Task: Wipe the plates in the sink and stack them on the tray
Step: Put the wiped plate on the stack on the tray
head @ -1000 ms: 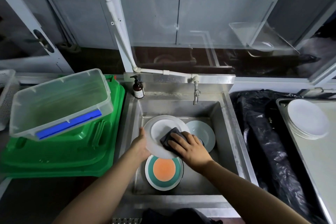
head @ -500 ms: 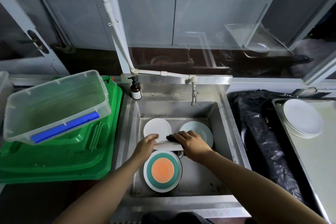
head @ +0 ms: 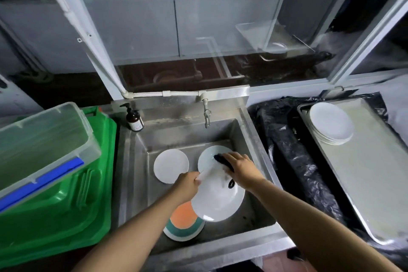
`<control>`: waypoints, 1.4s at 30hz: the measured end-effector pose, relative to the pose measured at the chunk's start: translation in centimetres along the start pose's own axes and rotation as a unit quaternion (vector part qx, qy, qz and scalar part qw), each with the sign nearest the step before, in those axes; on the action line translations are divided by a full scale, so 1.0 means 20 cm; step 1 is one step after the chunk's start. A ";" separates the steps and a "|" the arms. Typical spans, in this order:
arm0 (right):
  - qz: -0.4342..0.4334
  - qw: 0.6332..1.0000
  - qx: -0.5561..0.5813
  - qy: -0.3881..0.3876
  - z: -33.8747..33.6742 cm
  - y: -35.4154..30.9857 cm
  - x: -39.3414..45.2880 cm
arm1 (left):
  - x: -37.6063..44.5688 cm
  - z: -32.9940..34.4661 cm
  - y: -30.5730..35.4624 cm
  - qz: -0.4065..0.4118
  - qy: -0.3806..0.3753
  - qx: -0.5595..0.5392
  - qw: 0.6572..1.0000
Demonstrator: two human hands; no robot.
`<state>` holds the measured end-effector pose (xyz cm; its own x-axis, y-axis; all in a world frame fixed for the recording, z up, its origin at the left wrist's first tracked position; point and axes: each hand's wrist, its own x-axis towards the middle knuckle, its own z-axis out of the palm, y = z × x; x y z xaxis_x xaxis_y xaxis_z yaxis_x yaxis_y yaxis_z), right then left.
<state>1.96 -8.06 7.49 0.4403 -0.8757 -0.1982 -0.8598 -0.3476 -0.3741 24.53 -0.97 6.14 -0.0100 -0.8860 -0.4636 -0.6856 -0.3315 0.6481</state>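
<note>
The white plate (head: 217, 199), on edge half a second ago, now tilts face-up over the sink (head: 260, 146), left hand (head: 187, 184) pinching its rim, right hand (head: 241, 169) pressing the dark cloth (head: 223, 160) on it; wiping resumes before stacking on the tray (head: 375, 172).

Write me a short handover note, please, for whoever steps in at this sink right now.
Left hand grips the rim of a white plate, held tilted over the sink.
Right hand presses a dark cloth on that plate's far edge.
In the sink: a small white plate, a pale blue plate and an orange and green plate.
Done: a stack of white plates sits on the tray to the right.
Left: finish this plate, stack it, then wipe the other three.
</note>
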 end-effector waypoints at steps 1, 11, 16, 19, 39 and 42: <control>0.002 1.000 -0.002 0.014 -0.02 0.05 0.00 | 0.03 0.02 0.06 -0.025 0.000 -0.016 1.000; 0.016 0.999 -0.038 0.020 -0.31 0.78 -0.07 | 0.34 0.32 0.84 -0.167 0.038 -0.391 0.904; 0.044 0.996 -0.057 0.051 -0.55 1.15 -0.10 | 0.54 0.49 1.28 -0.168 0.021 -0.420 0.892; 0.061 0.993 -0.064 0.074 -0.70 1.38 -0.12 | 0.64 0.60 1.56 -0.166 0.013 -0.447 0.879; 0.186 0.970 0.026 0.153 -0.94 2.12 -0.26 | 1.28 1.20 2.34 -0.191 0.017 -0.513 0.837; 0.199 0.966 0.043 0.162 -0.93 2.17 -0.26 | 1.36 1.26 2.39 -0.198 0.020 -0.513 0.835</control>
<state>-42.54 -24.84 9.20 -0.0356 -0.9979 -0.0533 -0.9134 0.0541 -0.4035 -26.79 -32.66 9.26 0.1085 -0.6443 -0.7570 0.3554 -0.6861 0.6348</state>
